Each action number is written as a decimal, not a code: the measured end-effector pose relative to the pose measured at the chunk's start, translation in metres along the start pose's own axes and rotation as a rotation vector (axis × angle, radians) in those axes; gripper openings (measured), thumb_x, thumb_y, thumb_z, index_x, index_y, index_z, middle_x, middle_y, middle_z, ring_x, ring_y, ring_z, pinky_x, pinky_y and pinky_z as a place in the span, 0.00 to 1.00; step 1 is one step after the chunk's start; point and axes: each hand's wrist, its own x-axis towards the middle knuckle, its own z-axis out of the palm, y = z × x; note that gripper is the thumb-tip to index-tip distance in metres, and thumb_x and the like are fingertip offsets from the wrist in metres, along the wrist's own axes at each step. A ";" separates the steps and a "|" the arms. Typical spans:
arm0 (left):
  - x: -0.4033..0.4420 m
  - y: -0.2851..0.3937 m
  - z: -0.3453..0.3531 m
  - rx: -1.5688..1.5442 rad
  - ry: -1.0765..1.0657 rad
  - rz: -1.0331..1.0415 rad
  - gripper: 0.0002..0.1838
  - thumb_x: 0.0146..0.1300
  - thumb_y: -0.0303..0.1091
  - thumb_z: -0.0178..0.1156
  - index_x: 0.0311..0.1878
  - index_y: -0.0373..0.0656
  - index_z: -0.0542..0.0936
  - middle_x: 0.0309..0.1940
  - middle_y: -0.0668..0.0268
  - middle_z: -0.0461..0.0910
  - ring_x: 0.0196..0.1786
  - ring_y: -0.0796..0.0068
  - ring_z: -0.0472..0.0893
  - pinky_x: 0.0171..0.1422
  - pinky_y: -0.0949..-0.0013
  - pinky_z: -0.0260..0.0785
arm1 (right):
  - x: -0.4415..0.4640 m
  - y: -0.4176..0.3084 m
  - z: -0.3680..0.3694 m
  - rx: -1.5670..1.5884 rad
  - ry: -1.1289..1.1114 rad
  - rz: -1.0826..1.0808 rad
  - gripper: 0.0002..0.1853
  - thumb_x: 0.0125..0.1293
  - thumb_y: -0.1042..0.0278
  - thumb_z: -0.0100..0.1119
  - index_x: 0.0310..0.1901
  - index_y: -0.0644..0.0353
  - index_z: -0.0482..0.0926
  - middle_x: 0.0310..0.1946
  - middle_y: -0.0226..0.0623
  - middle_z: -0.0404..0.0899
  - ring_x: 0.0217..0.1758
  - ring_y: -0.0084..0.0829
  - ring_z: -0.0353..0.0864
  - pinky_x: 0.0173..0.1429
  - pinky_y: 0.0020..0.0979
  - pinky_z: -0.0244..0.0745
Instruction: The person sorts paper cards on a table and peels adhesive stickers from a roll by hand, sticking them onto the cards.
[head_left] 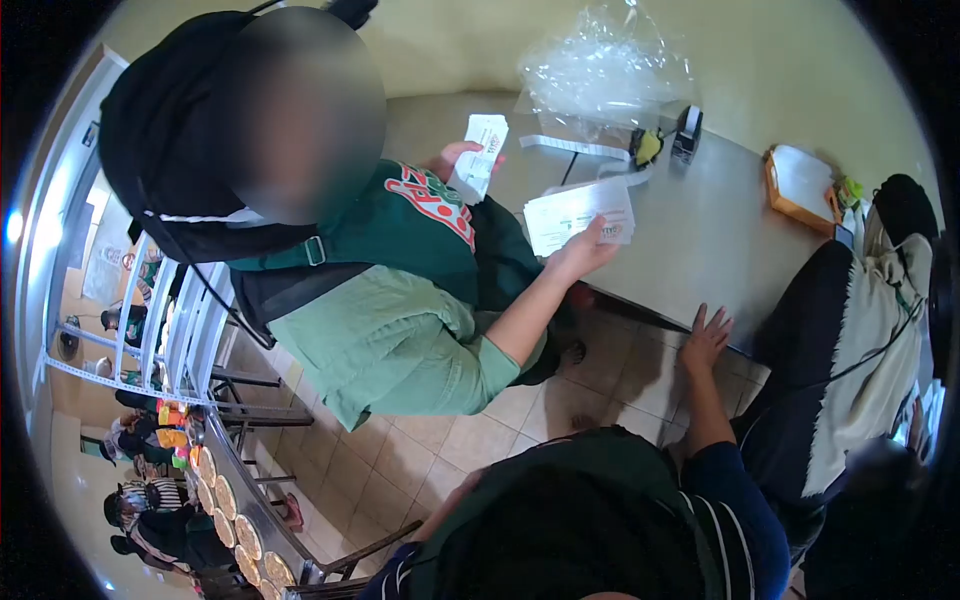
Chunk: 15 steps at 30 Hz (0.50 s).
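My right hand (707,342) rests at the near edge of the grey table (690,240), its fingers spread and nothing in them. On my left side only some skin of my left arm (458,500) shows beside my dark green clothing; the fingers are hidden. Across from me a co-worker in green (390,320) holds a stack of printed white papers (485,150) in one hand and a fanned stack of similar papers (565,220) in the other, above the table.
Clear plastic wrap (610,70), a white paper strip (575,147), a tape dispenser (687,135) and an orange-edged tray (800,180) lie on the table. Another person (870,350) sits at right. Round flat items (225,497) line a counter at lower left, with people beyond.
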 end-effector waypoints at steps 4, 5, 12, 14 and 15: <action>0.009 0.035 -0.031 0.054 0.049 0.065 0.21 0.56 0.47 0.53 0.49 0.46 0.73 0.40 0.53 0.77 0.43 0.56 0.77 0.47 0.62 0.68 | -0.005 -0.004 -0.015 0.002 -0.092 0.011 0.50 0.45 0.71 0.61 0.66 0.50 0.38 0.66 0.54 0.23 0.67 0.60 0.25 0.65 0.54 0.38; 0.011 0.043 -0.037 0.055 0.066 0.072 0.21 0.56 0.47 0.53 0.49 0.46 0.73 0.40 0.53 0.77 0.43 0.56 0.77 0.47 0.62 0.68 | -0.006 -0.006 -0.022 0.017 -0.140 0.013 0.52 0.44 0.68 0.63 0.66 0.50 0.37 0.65 0.54 0.23 0.67 0.61 0.24 0.65 0.55 0.37; 0.006 0.080 -0.055 0.010 0.040 0.319 0.20 0.58 0.45 0.52 0.50 0.44 0.72 0.43 0.53 0.76 0.46 0.58 0.76 0.49 0.64 0.68 | 0.048 -0.036 -0.105 1.104 -0.160 -0.425 0.33 0.55 0.48 0.56 0.58 0.60 0.62 0.58 0.51 0.60 0.62 0.42 0.59 0.61 0.36 0.57; -0.022 0.147 -0.080 -0.011 -0.008 0.213 0.20 0.59 0.45 0.51 0.51 0.42 0.71 0.47 0.53 0.74 0.47 0.59 0.76 0.50 0.64 0.67 | 0.053 -0.059 -0.144 1.164 -0.178 -0.477 0.33 0.56 0.49 0.56 0.58 0.61 0.62 0.55 0.50 0.65 0.60 0.37 0.63 0.59 0.32 0.61; -0.026 0.165 -0.087 -0.071 -0.074 0.213 0.21 0.60 0.45 0.50 0.52 0.41 0.70 0.49 0.54 0.72 0.49 0.60 0.75 0.52 0.64 0.66 | 0.053 -0.067 -0.161 0.958 -0.314 -0.540 0.31 0.55 0.52 0.57 0.56 0.61 0.65 0.51 0.48 0.69 0.56 0.36 0.68 0.57 0.32 0.62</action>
